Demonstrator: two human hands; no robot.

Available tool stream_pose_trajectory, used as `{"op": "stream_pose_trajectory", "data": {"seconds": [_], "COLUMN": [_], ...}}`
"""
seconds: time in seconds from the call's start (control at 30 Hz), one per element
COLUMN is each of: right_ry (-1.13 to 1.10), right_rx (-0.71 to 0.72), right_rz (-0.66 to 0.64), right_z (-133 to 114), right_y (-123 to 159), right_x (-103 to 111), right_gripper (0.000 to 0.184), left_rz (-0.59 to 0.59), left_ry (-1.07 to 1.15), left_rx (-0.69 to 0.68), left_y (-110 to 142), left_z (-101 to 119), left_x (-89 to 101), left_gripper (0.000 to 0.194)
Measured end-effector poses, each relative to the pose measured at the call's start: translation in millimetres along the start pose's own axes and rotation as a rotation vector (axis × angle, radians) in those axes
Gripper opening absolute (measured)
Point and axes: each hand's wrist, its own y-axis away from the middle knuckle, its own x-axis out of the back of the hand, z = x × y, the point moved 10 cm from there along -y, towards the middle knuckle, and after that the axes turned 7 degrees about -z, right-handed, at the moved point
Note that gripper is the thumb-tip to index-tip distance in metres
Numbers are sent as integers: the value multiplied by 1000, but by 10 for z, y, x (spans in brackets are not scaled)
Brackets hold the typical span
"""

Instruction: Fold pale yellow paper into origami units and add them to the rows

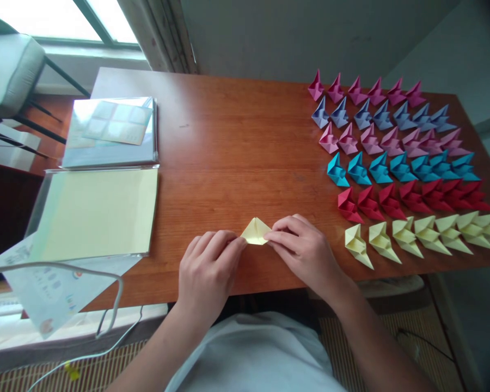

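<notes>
A small pale yellow folded paper (255, 231) is held between both hands, just above or on the table near its front edge; which of the two I cannot tell. Its top comes to a blunt point and a crease runs down its middle. My left hand (210, 267) pinches the paper's left corner between thumb and curled fingers. On the opposite side, my right hand (304, 247) grips the right corner with thumb and fingertips. To the right of my right hand begins a row of pale yellow origami pieces (356, 245) of pointed shape.
Further rows of pointed origami stand at the right: red (349, 204), turquoise (337, 170), pink (329, 139), lavender (320, 113) and magenta (316, 87). Packs of yellow paper (102, 212) and bluish paper (106, 155) lie at the left. A white cable (118, 296) loops below them.
</notes>
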Motion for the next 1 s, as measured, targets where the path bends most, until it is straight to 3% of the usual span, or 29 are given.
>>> {"op": "stream_pose_trajectory", "data": {"seconds": [0.33,0.63,0.87,1.0], "right_ry": [-8,-18,-8,-16], "right_rx": [0,-7,-7,-12], "right_rz": [15,14,-1,-4], "right_z": [-13,-4,-16,-14], "right_y": [-13,1,-13,-15], "right_x": [0,-1,-8,-5], "right_gripper": [16,15,16,17], "left_rz": [-7,54,-5,2], "left_ry": [-57,-8,13,95], "left_rx": [-33,44,44,-8], "left_y": [3,29,-80,-122], "left_z": [110,18,76,106], "left_x": [-23,17,5,-24], "left_gripper": [17,26,8,9]}}
